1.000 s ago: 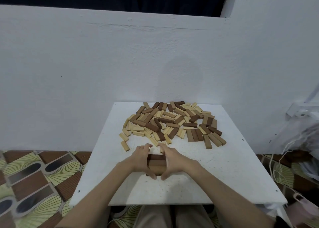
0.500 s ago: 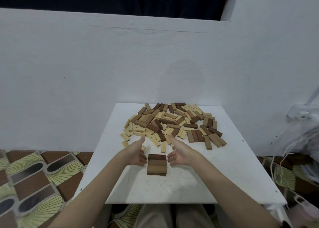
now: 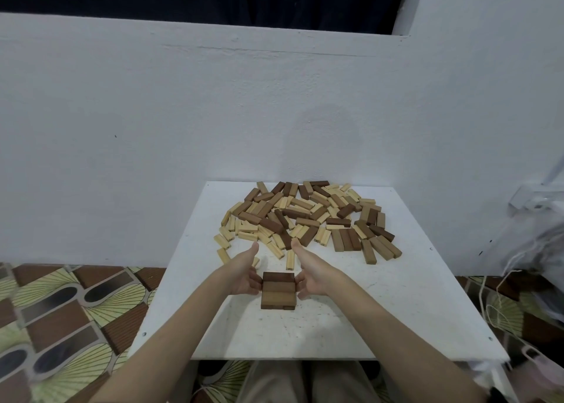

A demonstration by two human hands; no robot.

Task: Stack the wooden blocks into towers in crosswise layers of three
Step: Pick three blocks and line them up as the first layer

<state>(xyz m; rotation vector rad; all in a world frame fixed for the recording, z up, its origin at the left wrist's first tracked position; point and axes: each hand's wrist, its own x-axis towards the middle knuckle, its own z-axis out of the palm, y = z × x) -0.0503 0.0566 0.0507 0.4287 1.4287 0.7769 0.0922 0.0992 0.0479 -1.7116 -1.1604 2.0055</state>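
White table (image 3: 396, 311) against white wall (image 3: 152, 128); patterned floor (image 3: 61, 311), seemingly tiled.

- Loose blocks (image 3: 308, 219) crowd the far half of the white table (image 3: 396, 311), right up to the wall (image 3: 274, 112).
- The small stack (image 3: 278, 291) stands mid-table, a hand close on each side, perhaps touching.
- Bare tabletop lies open near and right of the stack.

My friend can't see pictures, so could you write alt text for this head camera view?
Two open hands, left hand and right hand, flank a low stack of wooden blocks on a white table. Behind lies a pile of loose light and dark blocks, before a white wall.
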